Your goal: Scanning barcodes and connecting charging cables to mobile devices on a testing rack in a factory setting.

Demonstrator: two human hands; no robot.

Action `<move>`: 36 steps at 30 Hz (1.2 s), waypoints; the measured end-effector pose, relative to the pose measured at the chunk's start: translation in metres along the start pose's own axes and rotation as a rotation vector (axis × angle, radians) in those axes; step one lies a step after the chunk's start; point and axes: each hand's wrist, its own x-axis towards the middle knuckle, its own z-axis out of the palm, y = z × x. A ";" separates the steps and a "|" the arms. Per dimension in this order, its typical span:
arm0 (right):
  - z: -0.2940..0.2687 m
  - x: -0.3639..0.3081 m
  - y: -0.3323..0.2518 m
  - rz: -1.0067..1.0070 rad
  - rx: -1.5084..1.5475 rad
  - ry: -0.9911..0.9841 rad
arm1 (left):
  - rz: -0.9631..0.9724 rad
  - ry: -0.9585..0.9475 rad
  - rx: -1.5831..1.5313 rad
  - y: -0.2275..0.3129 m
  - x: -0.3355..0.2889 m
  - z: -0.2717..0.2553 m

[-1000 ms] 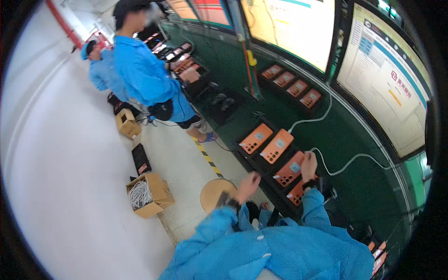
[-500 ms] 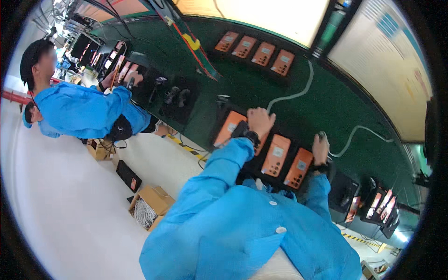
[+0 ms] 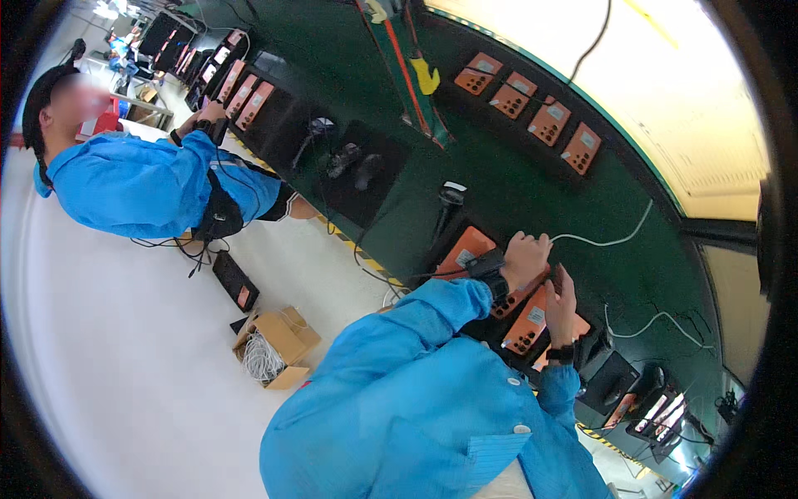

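Left hand [image 3: 524,256] curled over upper end of orange device [image 3: 532,312] lying on green bench [image 3: 515,183], fingers closed on its top edge; white cable [image 3: 611,241] runs off just beside knuckles. Right hand [image 3: 561,303] flat against same device's right side, fingers together, gripping it. Second orange device [image 3: 465,249] just left of left wrist. Co-worker in blue coat [image 3: 141,183] well apart, far left
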 end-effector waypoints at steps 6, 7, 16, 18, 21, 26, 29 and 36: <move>0.044 0.015 -0.020 0.007 -0.278 -0.088 | 0.010 -0.210 -0.075 -0.012 0.002 -0.013; 0.049 0.008 -0.028 -0.128 -0.389 -0.079 | 0.029 -0.200 -0.101 -0.017 -0.002 -0.016; 0.035 0.021 -0.007 -0.221 -0.443 -0.090 | -0.016 -0.124 -0.365 -0.059 -0.040 -0.063; 0.022 0.074 0.007 -0.123 -0.143 0.104 | -0.197 -0.188 -0.374 -0.074 -0.018 -0.088; 0.006 0.204 0.033 -0.034 -0.092 0.346 | -0.607 0.010 -0.595 -0.089 -0.006 -0.109; -0.025 0.313 0.103 0.297 0.811 0.177 | -0.576 0.138 -0.442 -0.112 -0.011 -0.134; -0.072 0.314 0.159 0.297 0.396 0.385 | -0.687 0.065 -0.552 -0.119 -0.017 -0.151; -0.041 0.279 0.085 0.358 0.033 0.331 | -0.909 0.097 -0.794 -0.122 -0.029 -0.106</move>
